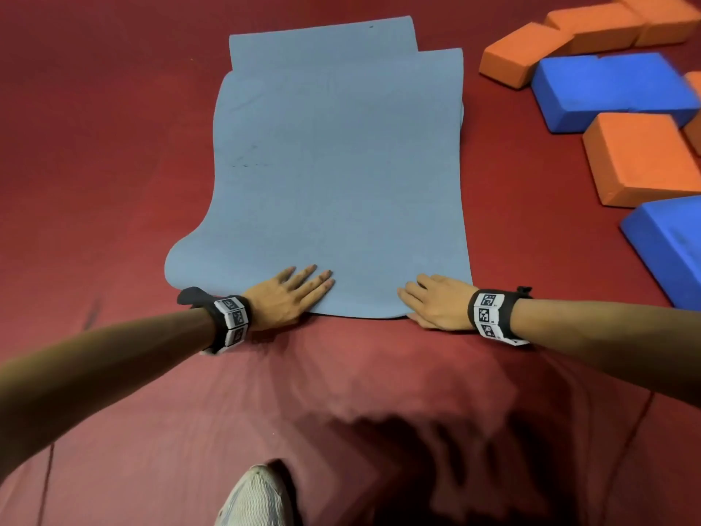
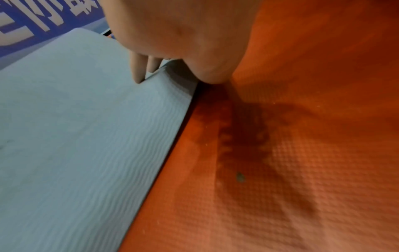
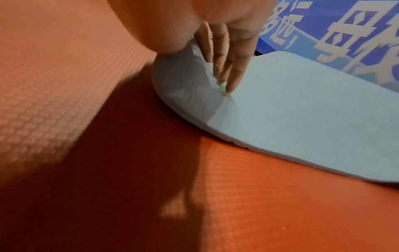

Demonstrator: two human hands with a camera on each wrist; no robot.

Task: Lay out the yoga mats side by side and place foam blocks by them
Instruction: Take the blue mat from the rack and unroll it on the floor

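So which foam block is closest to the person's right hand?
The blue block at the right edge, nearest the right hand. The other blocks lie farther up, beyond it.

Close view from the wrist along the left hand (image 2: 183,34), which fills the top centre of the picture. Its fingers (image 2: 138,68) reach down straight onto a pale blue yoga mat (image 2: 75,136), the tips touching the mat's top near its edge. The mat covers the left half of the picture and has a fine wavy ribbed texture. Its straight edge runs diagonally from below the hand to the bottom. To the right lies the red floor (image 2: 302,170), dimpled in a small grid, with a dark shadow under the hand. At top left, a blue banner (image 2: 32,22) with large white characters.
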